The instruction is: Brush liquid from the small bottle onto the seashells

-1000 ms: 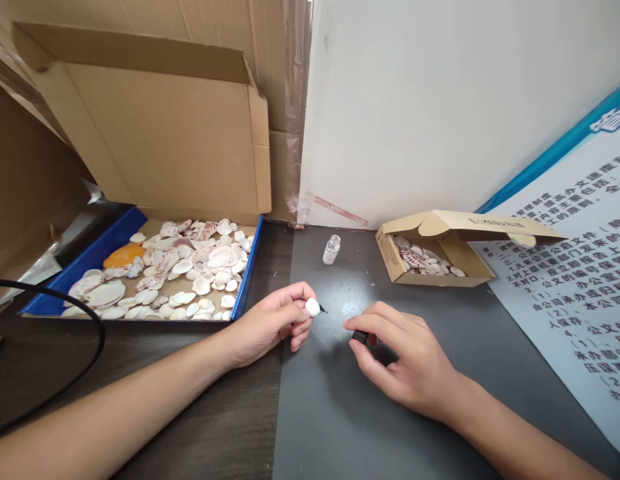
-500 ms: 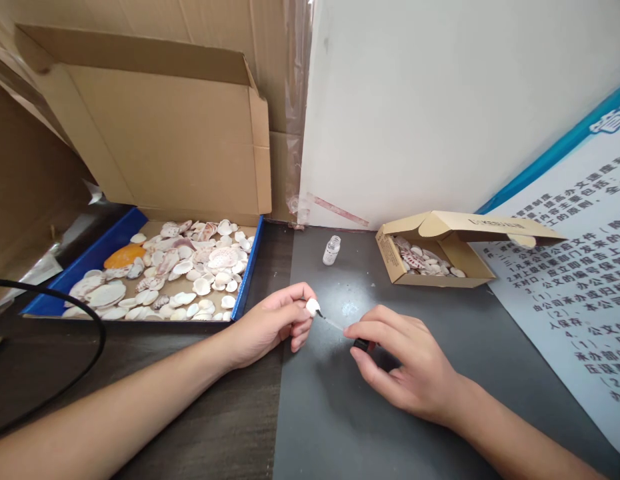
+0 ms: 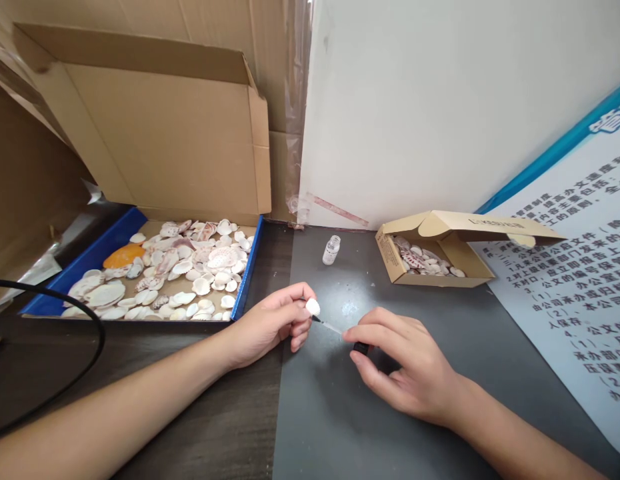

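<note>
A small white seashell (image 3: pixel 313 307) is pinched between the thumb and finger of my left hand (image 3: pixel 277 319). My right hand (image 3: pixel 403 360) grips the black cap of a thin applicator brush (image 3: pixel 332 327), whose clear stem points left. The brush's dark tip is at the lower edge of the shell; whether it touches cannot be made out exactly. Beyond the hands a small clear glass bottle (image 3: pixel 331 251) with a white label stands uncapped on the dark grey mat (image 3: pixel 320 420).
To the left, an open blue-sided cardboard box (image 3: pixel 247 267) holds many seashells, one of them orange. A smaller open cardboard box (image 3: pixel 450 283) with shells stands at the right, beside a printed sheet (image 3: pixel 565 267). A black cable (image 3: pixel 97 353) loops at far left.
The brush tip has shifted slightly from the right edge of the shell to below it. My right hand has moved a touch left; the boxes and bottle stay put.
</note>
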The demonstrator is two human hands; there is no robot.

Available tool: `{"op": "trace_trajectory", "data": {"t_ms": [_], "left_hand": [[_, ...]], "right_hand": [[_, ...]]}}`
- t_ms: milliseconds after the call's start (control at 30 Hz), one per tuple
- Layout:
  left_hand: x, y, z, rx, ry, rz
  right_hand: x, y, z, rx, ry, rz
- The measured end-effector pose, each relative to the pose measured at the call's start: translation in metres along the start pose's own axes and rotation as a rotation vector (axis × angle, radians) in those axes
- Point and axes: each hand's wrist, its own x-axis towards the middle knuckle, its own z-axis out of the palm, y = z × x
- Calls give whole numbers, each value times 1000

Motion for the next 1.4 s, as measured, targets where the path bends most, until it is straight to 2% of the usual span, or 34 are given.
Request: {"op": "trace_trajectory", "data": {"t_ms": [233,400,567,700,867,1000,1167,1300,1400], "left_hand": [[0,1,1,8,4,-7],[0,1,1,-1,7,-4],[1,0,0,7,-2,-2],[1,0,-1,2,-6,0],[1,-1,-1,29,1,2],[1,-1,0,30,0,0],[1,0,-1,27,0,2],[1,0,-1,15,-8,3],[2,-1,-1,9,-1,-2]], "right_hand": [[2,0,0,-70,21,86],[3,-1,0,-24,12,11],[3,0,0,-80,32,90],[3,0,0,-42,29,35],[2,0,0,-84,36,101],[3,0,1,-55,39,59],[3,0,0,-92,36,108],[2,0,-1,-26,17,32],[3,0,-1,-57,0,71]]}}
